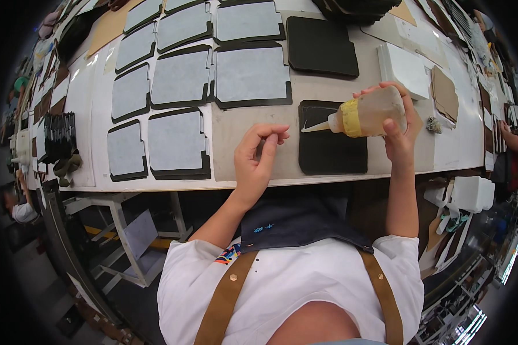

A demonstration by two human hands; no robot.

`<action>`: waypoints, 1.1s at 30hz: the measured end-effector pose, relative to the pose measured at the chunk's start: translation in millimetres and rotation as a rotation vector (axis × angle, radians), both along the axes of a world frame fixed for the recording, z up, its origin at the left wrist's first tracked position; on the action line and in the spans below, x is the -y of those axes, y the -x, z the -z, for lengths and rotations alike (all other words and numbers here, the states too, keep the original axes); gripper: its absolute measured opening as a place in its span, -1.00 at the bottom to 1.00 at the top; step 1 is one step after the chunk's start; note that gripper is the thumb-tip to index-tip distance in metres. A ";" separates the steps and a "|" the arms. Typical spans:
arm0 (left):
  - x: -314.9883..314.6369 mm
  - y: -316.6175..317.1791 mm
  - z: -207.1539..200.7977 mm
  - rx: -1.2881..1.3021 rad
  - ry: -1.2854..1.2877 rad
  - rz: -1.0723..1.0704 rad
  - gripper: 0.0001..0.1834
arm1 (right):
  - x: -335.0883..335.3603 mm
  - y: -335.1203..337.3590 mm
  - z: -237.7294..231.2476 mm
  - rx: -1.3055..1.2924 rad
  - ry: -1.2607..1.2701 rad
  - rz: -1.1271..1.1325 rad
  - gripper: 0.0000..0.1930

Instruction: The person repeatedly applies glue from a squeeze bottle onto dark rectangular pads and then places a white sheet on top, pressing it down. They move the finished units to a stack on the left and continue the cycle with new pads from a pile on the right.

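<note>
A bottle [380, 115] with a yellow band is held almost on its side by the right hand [408, 126], its fingers wrapped around the body, apparently so that the tapered nozzle [319, 126] is aimed left over a black panel [332, 156] lying near the surface's [80, 138] front edge. Whether nozzle and panel touch cannot be told. The left hand [256, 152] is held just left of the panel, fingers curled narrow toward the thumb; whether anything is pinched cannot be told. Farther left, grey-faced panels [176, 141] are laid in rows, seemingly kept apart for easy reach.
</note>
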State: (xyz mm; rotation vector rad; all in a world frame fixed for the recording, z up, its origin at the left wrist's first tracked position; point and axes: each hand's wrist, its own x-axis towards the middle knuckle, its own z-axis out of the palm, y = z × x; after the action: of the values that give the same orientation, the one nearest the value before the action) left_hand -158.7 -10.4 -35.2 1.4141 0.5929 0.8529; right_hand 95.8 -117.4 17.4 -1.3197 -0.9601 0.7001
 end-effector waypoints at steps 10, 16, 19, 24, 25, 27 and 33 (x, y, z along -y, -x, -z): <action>0.4 -2.1 -0.1 0.008 0.003 -0.017 -0.79 | 20.9 12.3 10.0 -0.119 -0.009 -0.128 -0.14; 0.2 -0.9 -1.8 -0.006 0.003 0.005 -0.78 | 45.8 -11.5 17.4 -0.656 -0.220 0.002 -0.02; 0.8 -2.1 -2.7 -0.010 0.011 -0.010 -0.78 | 51.4 -37.4 5.7 -0.792 -0.320 0.242 0.04; 1.7 -2.4 -3.3 -0.031 0.010 -0.016 -0.78 | 62.9 -61.9 7.5 -0.448 -0.189 0.389 0.00; 2.1 -2.8 -4.0 -0.034 0.012 -0.022 -0.78 | 64.9 -64.2 8.6 -0.366 -0.152 0.398 0.01; 2.1 -2.4 -3.4 -0.038 0.009 -0.022 -0.78 | 63.9 -64.3 8.6 -0.213 -0.113 0.373 0.03; 2.0 -3.0 -2.3 -0.060 -0.004 -0.029 -0.77 | 53.9 -59.6 4.4 0.022 -0.062 0.389 0.06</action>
State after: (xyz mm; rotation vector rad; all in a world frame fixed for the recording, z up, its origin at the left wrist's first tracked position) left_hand -155.7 -12.5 -32.9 1.4414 0.6588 0.8371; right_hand 155.4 -171.3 13.0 -1.4089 -0.7066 0.3546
